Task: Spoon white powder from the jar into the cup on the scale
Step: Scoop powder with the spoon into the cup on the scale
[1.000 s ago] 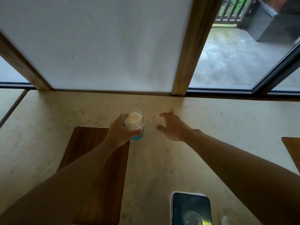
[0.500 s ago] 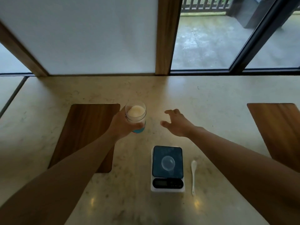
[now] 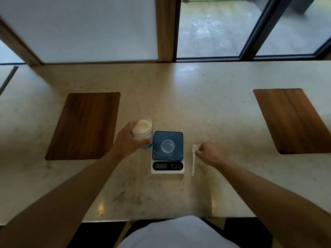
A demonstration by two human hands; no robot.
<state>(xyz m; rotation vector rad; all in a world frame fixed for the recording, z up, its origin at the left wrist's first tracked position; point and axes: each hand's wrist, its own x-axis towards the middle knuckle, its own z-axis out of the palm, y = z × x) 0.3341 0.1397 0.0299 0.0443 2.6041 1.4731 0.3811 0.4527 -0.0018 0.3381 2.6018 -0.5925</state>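
A clear jar [image 3: 142,130] with white powder inside and a blue base is gripped by my left hand [image 3: 128,142], just left of the scale. The small kitchen scale [image 3: 168,159] has a dark blue platform and a white body. A small clear cup [image 3: 167,146] stands in the middle of the platform. A white spoon [image 3: 193,159] lies on the counter right of the scale. My right hand [image 3: 209,154] is at the spoon's bowl end, fingertips pinched on it.
The beige stone counter [image 3: 206,108] carries two wooden boards, one at the left [image 3: 84,126] and one at the right [image 3: 293,120]. A wall panel, a wooden post and glass doors run along the back. The counter's near edge is just in front of my body.
My left hand brought the jar nearer, beside the scale. My right hand dropped from hovering open beside the jar down to the spoon. The view tilted down.
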